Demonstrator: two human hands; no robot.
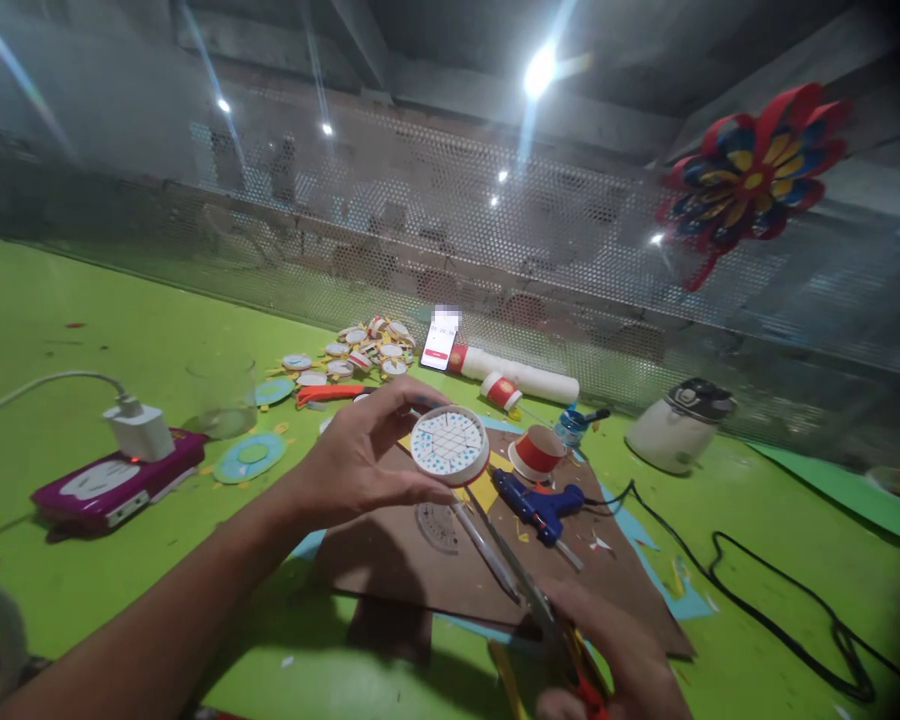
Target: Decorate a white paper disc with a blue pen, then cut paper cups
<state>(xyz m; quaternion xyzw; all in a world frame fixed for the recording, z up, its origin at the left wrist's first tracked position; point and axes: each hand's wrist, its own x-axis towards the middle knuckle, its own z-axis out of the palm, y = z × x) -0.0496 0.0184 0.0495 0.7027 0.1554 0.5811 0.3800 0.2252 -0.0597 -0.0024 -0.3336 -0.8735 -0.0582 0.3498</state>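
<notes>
White cup [450, 443]: gripped at its edge by the left hand [379, 450], above the brown board [615, 570]; dotted round face toward the camera. Right hand [619, 640] grips scissors [536, 595], long axis slanting up-left, blades toward the cup. Open room separates both hands.

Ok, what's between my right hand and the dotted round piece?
In the head view, the scissors point from your right hand toward the dotted round piece, and a pen lies on the cardboard there.
</notes>
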